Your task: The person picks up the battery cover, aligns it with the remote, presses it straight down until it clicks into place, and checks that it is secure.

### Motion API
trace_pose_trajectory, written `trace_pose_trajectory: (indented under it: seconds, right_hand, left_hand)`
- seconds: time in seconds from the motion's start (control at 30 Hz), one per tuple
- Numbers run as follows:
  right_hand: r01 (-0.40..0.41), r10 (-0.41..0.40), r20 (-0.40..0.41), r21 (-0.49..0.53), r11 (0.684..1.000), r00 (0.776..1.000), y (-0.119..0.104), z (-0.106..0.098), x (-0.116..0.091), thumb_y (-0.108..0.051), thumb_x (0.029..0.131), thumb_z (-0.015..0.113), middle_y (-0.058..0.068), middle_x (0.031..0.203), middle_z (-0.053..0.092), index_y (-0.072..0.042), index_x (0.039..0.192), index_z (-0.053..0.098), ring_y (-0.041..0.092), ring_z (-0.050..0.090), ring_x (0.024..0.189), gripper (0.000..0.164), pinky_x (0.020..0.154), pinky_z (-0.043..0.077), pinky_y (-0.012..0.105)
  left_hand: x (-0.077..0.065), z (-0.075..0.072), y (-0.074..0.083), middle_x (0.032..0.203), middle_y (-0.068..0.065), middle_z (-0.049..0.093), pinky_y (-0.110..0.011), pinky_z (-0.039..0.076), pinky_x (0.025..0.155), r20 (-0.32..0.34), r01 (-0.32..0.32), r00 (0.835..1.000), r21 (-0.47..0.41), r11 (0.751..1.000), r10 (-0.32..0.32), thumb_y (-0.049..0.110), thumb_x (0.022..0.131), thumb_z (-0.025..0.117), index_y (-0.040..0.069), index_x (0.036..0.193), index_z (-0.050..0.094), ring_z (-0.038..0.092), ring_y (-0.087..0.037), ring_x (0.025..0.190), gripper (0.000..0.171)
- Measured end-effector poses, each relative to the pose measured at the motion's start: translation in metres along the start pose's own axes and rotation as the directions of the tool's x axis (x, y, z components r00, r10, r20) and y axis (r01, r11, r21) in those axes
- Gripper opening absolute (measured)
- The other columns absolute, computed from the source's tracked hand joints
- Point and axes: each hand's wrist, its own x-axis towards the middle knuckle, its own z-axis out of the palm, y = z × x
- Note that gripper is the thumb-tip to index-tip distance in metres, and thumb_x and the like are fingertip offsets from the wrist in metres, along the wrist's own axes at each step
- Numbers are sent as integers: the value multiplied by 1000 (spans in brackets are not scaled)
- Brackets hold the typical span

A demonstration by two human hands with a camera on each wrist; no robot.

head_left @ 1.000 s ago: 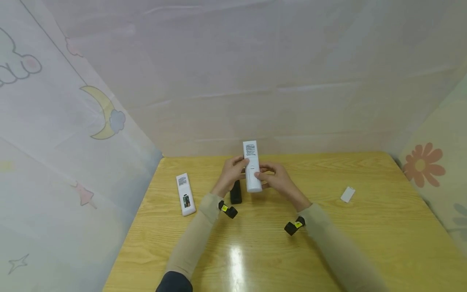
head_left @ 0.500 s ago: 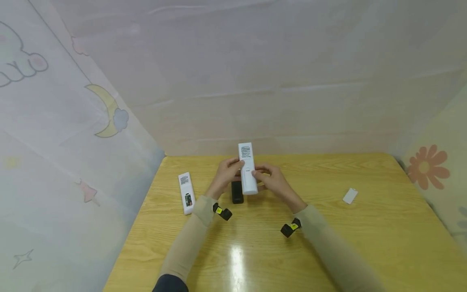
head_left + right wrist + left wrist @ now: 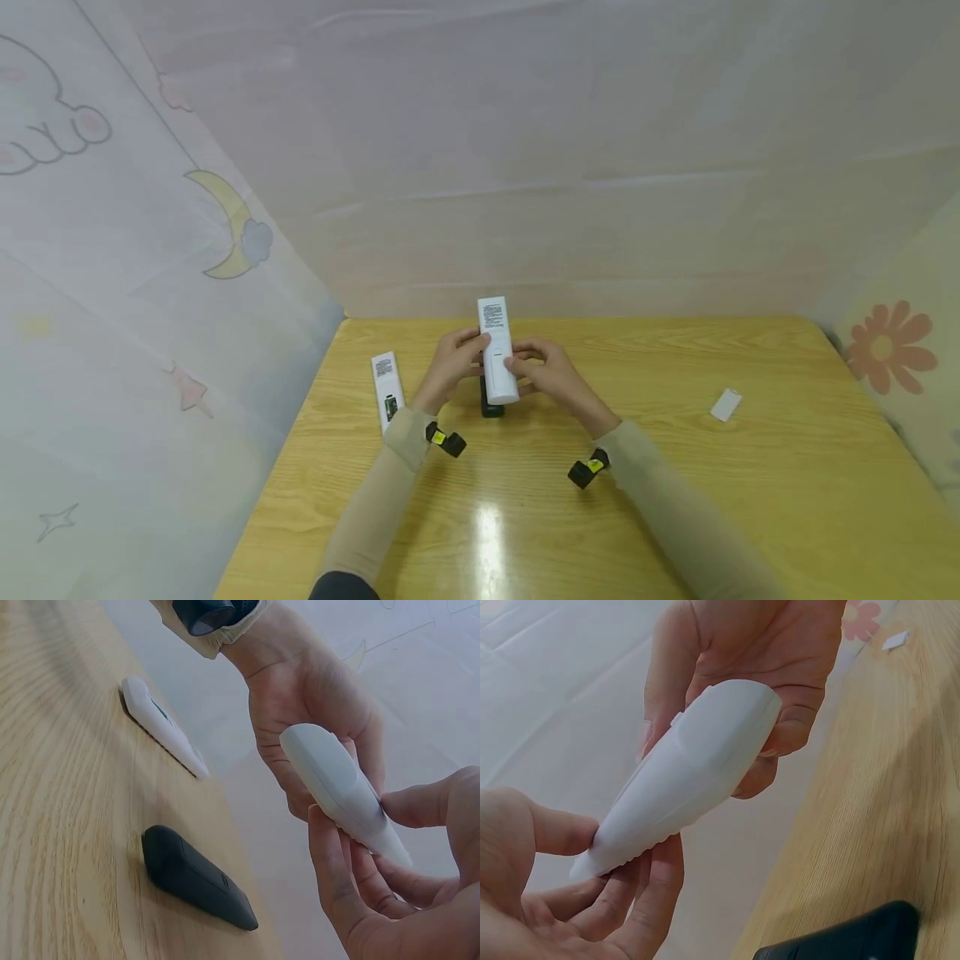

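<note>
A white remote control point(image 3: 497, 354) is held up with its back towards the head camera, printed label at the far end. My left hand point(image 3: 455, 360) pinches it from the left, thumb on the back and fingers underneath. From the right, my right hand point(image 3: 551, 371) grips the nearer part, its thumb on the back near a small latch mark. The left wrist view shows both hands on the remote, off the table. Beneath it lies a black remote point(image 3: 199, 877), partly hidden in the head view.
At the left on the wooden table point(image 3: 660, 500) lies a second white remote point(image 3: 386, 379), its battery compartment uncovered, one end behind the left sleeve. A small white battery cover point(image 3: 726, 405) lies at the right. A fabric backdrop point(image 3: 570, 192) rises behind the table.
Both hands have shifted left and slightly nearer with the white remote between them. Their grip looks the same. The left sleeve now overlaps the end of the second white remote.
</note>
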Motion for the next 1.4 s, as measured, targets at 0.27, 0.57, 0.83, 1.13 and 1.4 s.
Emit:
trace_pose_trajectory:
  seconds: [0.27, 0.57, 0.83, 1.13, 1.4]
  right_hand:
    - [2, -2, 4, 30, 1000, 1000, -1, 8, 2, -13, 102, 73, 24, 124, 60, 5, 143, 59, 29, 72, 97, 47, 81, 68, 52]
    - [4, -3, -14, 18, 1000, 1000, 1, 20, 6, -10, 98, 76, 21, 126, 62, 1, 144, 61, 26, 73, 97, 50, 82, 68, 50]
    - [7, -7, -47, -1, 1000, 999, 0, 30, 9, -11, 98, 76, 19, 121, 61, 1, 140, 62, 25, 75, 94, 46, 83, 67, 53]
    - [25, -26, -71, -6, 1000, 997, 5, 38, 13, -9, 98, 76, 25, 127, 60, 2, 141, 61, 27, 75, 96, 47, 79, 68, 41]
    - [34, -39, -82, -55, 998, 996, 10, 50, 22, -5, 97, 76, 25, 128, 60, 2, 144, 60, 37, 74, 106, 50, 79, 68, 39]
  left_hand:
    - [-4, -8, 2, 139, -25, 66, -45, 65, 96, 9, 6, 1000, 10, 1000, -6, 27, 109, 62, -4, 154, 51, 70, -38, 120, 55]
    - [-4, -18, 0, 148, -23, 62, -46, 64, 97, 1, 6, 1000, 4, 1000, -6, 22, 106, 64, -2, 158, 46, 68, -35, 123, 60]
    - [-5, -24, 0, 149, -21, 61, -44, 65, 94, -44, 10, 999, 10, 1000, -9, 22, 106, 66, 4, 157, 49, 69, -32, 119, 57]
    - [-3, -29, -2, 148, -21, 62, -44, 65, 94, -66, 11, 998, 26, 1000, -9, 21, 107, 65, 5, 154, 52, 69, -32, 119, 52]
    - [2, -39, -7, 151, -22, 59, -50, 62, 101, -75, 19, 997, 22, 1000, -17, 19, 107, 65, 3, 157, 50, 66, -36, 127, 54]
